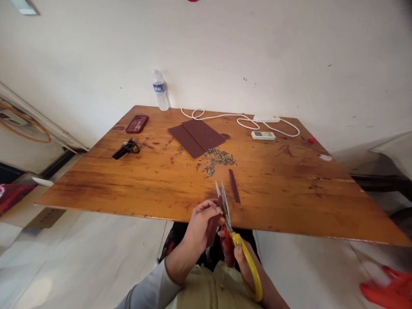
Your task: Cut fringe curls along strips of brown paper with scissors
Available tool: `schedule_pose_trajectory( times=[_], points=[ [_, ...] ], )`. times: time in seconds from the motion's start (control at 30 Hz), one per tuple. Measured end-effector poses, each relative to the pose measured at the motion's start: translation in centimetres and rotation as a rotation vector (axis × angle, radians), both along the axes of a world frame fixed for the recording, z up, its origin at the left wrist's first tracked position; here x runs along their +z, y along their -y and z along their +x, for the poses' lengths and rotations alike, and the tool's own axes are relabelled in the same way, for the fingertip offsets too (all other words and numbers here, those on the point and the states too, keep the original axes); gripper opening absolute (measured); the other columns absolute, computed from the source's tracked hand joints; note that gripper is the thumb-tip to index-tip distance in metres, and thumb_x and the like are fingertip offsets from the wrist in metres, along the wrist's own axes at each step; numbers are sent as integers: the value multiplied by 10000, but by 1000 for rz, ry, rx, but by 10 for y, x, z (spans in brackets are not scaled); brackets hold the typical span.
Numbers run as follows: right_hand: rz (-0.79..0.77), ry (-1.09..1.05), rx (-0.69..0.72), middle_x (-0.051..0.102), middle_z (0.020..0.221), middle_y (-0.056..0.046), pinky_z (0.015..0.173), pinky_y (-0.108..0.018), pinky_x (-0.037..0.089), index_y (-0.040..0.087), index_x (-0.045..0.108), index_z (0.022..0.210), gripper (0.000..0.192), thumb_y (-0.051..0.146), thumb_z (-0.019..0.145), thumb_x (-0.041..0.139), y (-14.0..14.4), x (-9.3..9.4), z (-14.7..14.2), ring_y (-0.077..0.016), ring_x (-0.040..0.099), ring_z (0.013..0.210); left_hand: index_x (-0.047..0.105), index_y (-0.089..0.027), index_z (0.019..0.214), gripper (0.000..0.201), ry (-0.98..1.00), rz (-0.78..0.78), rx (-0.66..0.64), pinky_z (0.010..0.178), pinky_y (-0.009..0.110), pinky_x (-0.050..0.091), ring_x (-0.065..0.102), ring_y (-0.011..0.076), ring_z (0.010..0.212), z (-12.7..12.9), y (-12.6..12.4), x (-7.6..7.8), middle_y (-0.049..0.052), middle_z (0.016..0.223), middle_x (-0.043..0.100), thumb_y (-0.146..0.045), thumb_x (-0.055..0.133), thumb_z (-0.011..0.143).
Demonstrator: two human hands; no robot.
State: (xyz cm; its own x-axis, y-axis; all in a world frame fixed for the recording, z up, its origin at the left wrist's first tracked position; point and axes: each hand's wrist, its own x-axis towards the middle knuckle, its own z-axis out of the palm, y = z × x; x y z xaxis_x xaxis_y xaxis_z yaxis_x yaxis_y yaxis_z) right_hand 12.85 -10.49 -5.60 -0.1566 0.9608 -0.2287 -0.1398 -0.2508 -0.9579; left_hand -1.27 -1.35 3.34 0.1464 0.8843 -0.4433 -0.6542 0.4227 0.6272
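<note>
My left hand (203, 221) pinches a narrow dark brown strip (213, 229) at the table's front edge, fingers closed around it. Scissors (226, 206) with one yellow and one red handle are in my right hand (242, 256), its fingers wrapped through the loops. The blades point away from me, slightly parted, right beside the strip. Whether they touch the strip I cannot tell. Another brown strip (234, 186) lies on the table just beyond the blades. Farther off is a heap of small greyish shreds (216, 160), touching the near corner of flat brown sheets (199, 136).
On the wooden table (144, 184) are a dark red phone (137, 124), a black wristwatch (126, 149), a water bottle (160, 92), a white power strip (266, 119) with a looping cord, and a remote control (263, 135). A white wall rises behind.
</note>
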Motion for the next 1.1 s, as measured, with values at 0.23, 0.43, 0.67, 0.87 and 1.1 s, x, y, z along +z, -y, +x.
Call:
schedule_pose_trajectory(
  times=[0.23,0.43,0.67,0.87,1.1],
  points=[
    [-8,-27,-9,413,643,75,477,-267,225,175,682,963,813,978,842,639,-3,8,-1,-102,270,519,658,-189,516,223,-25,2,-21,631,262,459,559,119,590,-2,0,1,-13,593,628,-209,880,507],
    [-74,-52,15,397,617,87,448,-240,270,176,706,971,806,970,838,660,-2,13,0,-90,273,491,659,-185,536,226,-16,25,-10,654,261,462,569,123,616,-2,1,0,-7,612,638,-205,884,533],
    [-72,-35,-21,428,603,70,445,-264,287,182,714,908,866,1034,768,642,-3,17,-5,-104,316,477,628,-190,528,261,14,-2,-12,621,261,454,569,121,600,-1,2,0,-18,612,619,-199,889,518],
    [-37,49,-30,485,655,41,527,-305,309,176,742,974,873,1023,814,600,-1,11,-5,-136,357,546,626,-199,521,255,21,4,5,616,254,452,550,113,588,-1,2,-2,-30,587,602,-207,881,527],
    [-3,105,-17,484,699,26,502,-297,309,177,748,972,855,1008,839,594,-2,10,0,-135,338,554,628,-193,524,252,21,7,22,605,250,448,532,108,571,0,2,-3,-34,558,576,-203,880,522]
  ],
)
